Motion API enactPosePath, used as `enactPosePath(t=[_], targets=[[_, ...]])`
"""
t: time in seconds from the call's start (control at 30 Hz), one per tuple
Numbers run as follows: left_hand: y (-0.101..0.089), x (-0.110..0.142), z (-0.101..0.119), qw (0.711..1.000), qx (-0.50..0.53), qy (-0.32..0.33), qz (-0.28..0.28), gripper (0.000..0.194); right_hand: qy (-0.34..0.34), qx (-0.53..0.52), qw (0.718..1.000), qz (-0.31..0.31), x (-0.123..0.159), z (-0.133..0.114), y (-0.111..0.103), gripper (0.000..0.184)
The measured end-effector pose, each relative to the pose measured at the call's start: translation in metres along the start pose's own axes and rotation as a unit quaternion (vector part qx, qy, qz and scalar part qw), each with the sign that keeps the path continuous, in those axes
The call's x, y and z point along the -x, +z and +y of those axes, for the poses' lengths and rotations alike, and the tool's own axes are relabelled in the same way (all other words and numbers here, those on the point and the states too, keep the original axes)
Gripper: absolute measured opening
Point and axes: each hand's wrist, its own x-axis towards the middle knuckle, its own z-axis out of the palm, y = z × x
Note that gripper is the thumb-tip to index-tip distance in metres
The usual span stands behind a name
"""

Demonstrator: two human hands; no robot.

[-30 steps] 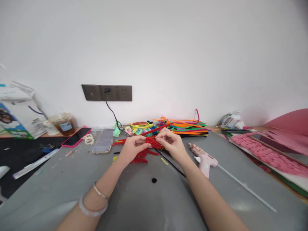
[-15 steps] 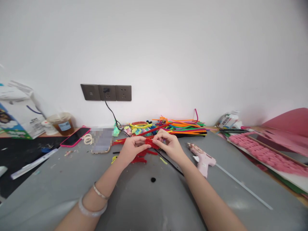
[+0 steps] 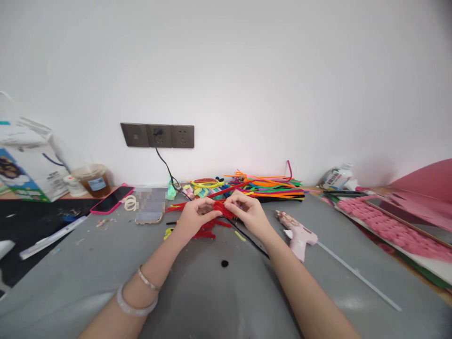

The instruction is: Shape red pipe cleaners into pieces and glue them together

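Note:
Between both hands, above the grey table [image 3: 197, 292], is a bent bundle of red pipe cleaner [image 3: 221, 209]. My left hand [image 3: 195, 217] pinches its left side with thumb and fingers. On the right side my right hand [image 3: 246, 212] grips it between thumb and forefinger. Fingers hide part of its shape. Beneath the hands lie more red pipe cleaner pieces [image 3: 206, 230], and a black cord passes under them. Nearer to me rests a small black pompom-like dot [image 3: 225, 264]. A few yellow curled pieces [image 3: 168, 232] sit beside my left wrist.
A pink glue gun [image 3: 298, 235] with a long glue stick lies to the right. Colourful pipe cleaners [image 3: 271, 187] are piled against the wall. Two phones [image 3: 113, 199], [image 3: 150, 212], a drink cup [image 3: 93, 181] and a carton [image 3: 33, 165] stand left; a pink woven mat [image 3: 391, 226] is far right.
The red piece between my fingers looks slightly wider and turned, with a loop showing more. Both hands keep nearly the same place; the view has shifted a little.

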Motion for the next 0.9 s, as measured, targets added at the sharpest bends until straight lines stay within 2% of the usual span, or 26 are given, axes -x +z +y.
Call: enactPosePath(t=[0.13,0.27,0.33,0.43,0.47,0.53,0.6,0.67,0.77,0.9], targets=[[-0.001,-0.001,-0.004,1.0,0.025,0.007,-0.013,0.027,0.01,-0.008,1.0,0.001,0.0,0.003,0.001,0.024],[-0.003,-0.004,-0.008,0.998,0.052,0.013,-0.013,0.031,-0.011,-0.009,1.0,0.022,-0.004,0.003,-0.002,0.024],[-0.004,-0.005,-0.009,0.998,0.061,0.009,-0.002,0.033,-0.022,-0.003,0.997,0.07,-0.005,-0.003,-0.009,0.025],[-0.005,-0.006,-0.01,0.997,0.074,-0.008,0.031,0.037,-0.015,0.065,0.978,0.196,0.01,-0.018,-0.031,0.026],[-0.005,-0.006,-0.01,0.996,0.078,-0.015,0.04,0.038,0.004,0.127,0.966,0.224,0.02,-0.022,-0.04,0.028],[-0.005,-0.006,-0.01,0.995,0.087,-0.025,0.048,0.041,0.108,0.293,0.926,0.213,0.047,-0.028,-0.06,0.035],[-0.004,-0.006,-0.01,0.993,0.099,-0.03,0.05,0.044,0.243,0.4,0.871,0.15,0.076,-0.027,-0.078,0.043],[-0.003,-0.006,-0.011,0.992,0.114,-0.034,0.052,0.046,0.34,0.436,0.829,0.086,0.101,-0.021,-0.09,0.047],[-0.002,-0.007,-0.012,0.99,0.126,-0.034,0.046,0.045,0.396,0.439,0.803,0.072,0.119,-0.009,-0.095,0.045],[-0.003,-0.006,-0.011,0.991,0.125,-0.036,0.043,0.043,0.424,0.441,0.786,0.09,0.114,-0.002,-0.088,0.05]])
